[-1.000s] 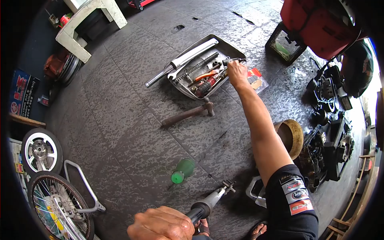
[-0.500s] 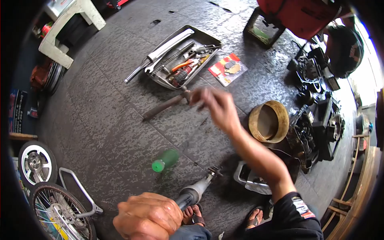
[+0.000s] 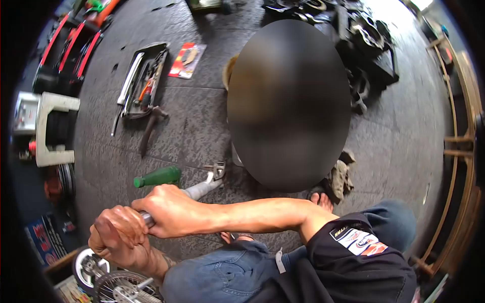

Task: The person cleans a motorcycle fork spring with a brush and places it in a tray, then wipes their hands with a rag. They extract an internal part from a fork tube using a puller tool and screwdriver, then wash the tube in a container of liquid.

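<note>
My left hand (image 3: 118,233) is a closed fist around the upper end of a motorcycle fork leg (image 3: 204,187). Just below it my right hand (image 3: 165,209) wraps the same tube, with a short piece of metal showing between the two hands. The fork leg slants away from me, its silver lower end and bracket pointing toward the floor ahead. Beyond my right hand a green bottle (image 3: 159,177) lies on its side. Past the bottle, a hammer (image 3: 150,130) rests with its head against the tool tray (image 3: 162,55).
The tray holds wrenches and screwdrivers; a red brake-pad packet (image 3: 186,60) lies beside it. A blurred oval hides the middle right. Dark engine parts (image 3: 371,45) lie behind it. Wheels (image 3: 91,267) stand at lower left, a rag (image 3: 341,182) near my foot.
My right hand has come back from near the hammer and closed on the fork leg below my left hand. The view has turned to the right, and a blurred oval now covers part of it.
</note>
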A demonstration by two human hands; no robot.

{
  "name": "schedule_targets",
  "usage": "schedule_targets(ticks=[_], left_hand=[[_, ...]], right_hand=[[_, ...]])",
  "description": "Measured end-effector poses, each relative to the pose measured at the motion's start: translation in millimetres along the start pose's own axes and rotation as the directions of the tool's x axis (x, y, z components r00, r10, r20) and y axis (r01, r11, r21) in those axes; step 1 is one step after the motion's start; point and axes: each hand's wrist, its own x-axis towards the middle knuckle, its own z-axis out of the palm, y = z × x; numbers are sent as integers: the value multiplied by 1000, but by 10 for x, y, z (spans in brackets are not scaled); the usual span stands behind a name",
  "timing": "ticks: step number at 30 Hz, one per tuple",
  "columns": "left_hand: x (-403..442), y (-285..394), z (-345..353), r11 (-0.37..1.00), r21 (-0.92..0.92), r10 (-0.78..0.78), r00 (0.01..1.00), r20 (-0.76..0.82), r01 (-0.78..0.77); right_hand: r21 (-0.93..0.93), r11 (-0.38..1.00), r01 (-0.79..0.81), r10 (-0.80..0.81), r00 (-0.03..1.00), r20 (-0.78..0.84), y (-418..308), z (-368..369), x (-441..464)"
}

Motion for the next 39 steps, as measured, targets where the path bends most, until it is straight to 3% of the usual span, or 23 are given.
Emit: schedule_targets(ticks=[3,6,7,8,10,11,13,17,19,25,27,28,30,33,35,36,37,39], left_hand=[[26,131,41,990,55,123,987,106,-129],[22,398,361,979,135,188,938,-292,-154],[29,333,370,980,125,184,940,-287,-154],[32,210,312,950,228,267,934,-235,-214],[-15,-150,92,891,417,177,983,42,-178],[-28,-25,231,992,124,-26,997,-77,35],[-63,-46,230,994,29,100,995,17,-101],[-74,-35,132,999,3,35,997,-65,-35],[-84,7,109,998,66,23,999,-44,-20],[-85,27,168,1000,-3,7,1000,-22,-8],[-81,13,192,1000,12,3,998,-58,-3],[-75,22,202,1000,19,-3,998,-56,4],[-49,-32,204,999,-7,43,995,-95,-44],[19,-74,175,992,-95,80,993,-91,-89],[53,-68,200,987,-137,65,991,-115,-80],[75,-100,173,986,-125,99,990,-104,-112],[96,-137,93,991,75,119,990,-73,-113],[118,-120,94,999,32,24,988,-149,-19]], right_hand=[[31,997,71,-69,996,-63,-145,-20,-37],[24,995,100,-96,989,-111,-440,-68,-37],[19,991,133,-130,983,-127,-470,-95,-24],[-8,992,125,-125,985,-123,-432,-111,-39],[-50,998,48,-55,988,-144,-62,-9,-111],[-51,998,44,-52,985,-166,76,9,-117],[-89,995,44,-57,987,-153,-15,-25,-136],[-44,998,43,-48,992,-113,-4,-15,-162],[-37,999,27,-31,993,-110,-31,-10,-175],[-15,1000,-12,11,995,-104,-77,33,-174],[18,1000,20,-17,984,-175,-68,37,-149],[38,998,-59,60,997,-47,-66,6,-142],[-4,999,40,-40,999,19,-47,-118,-111],[-125,929,347,-316,923,218,-53,-583,-32],[-302,883,358,-301,928,220,-356,-1005,107],[-320,905,282,-243,957,155,-592,-1144,160],[-327,924,198,-175,980,97,-836,-1234,233],[-296,929,224,-173,967,189,-1149,-1260,410]])
